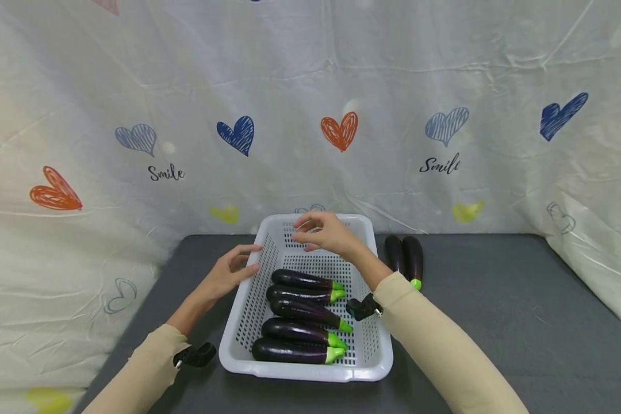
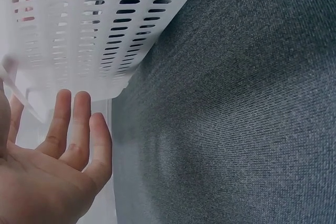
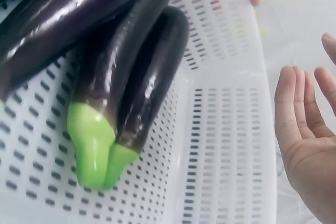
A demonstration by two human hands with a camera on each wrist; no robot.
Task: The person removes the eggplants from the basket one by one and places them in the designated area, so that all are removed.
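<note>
Several dark purple eggplants (image 1: pixel 302 311) with green stem ends lie crosswise, one behind another, in a white perforated plastic basket (image 1: pixel 310 375). My left hand (image 1: pixel 226 275) is at the basket's left side, its fingertips at the rim and its fingers loosely bent. From the left wrist view, that hand (image 2: pixel 52 174) shows its fingers beside the outer wall, nothing in the palm. Over the far end of the basket hovers my right hand (image 1: pixel 327 233), fingers relaxed and holding nothing. The right wrist view shows this hand (image 3: pixel 310 140) apart from the eggplants (image 3: pixel 149 77).
Two more eggplants (image 1: pixel 413 259) lie on the dark grey cloth-covered table (image 1: pixel 497 322), just right of the basket and partly hidden by my right forearm. Behind the table hangs a white sheet (image 1: pixel 290 86) printed with hearts. Each wrist carries a small black device (image 1: pixel 199 355).
</note>
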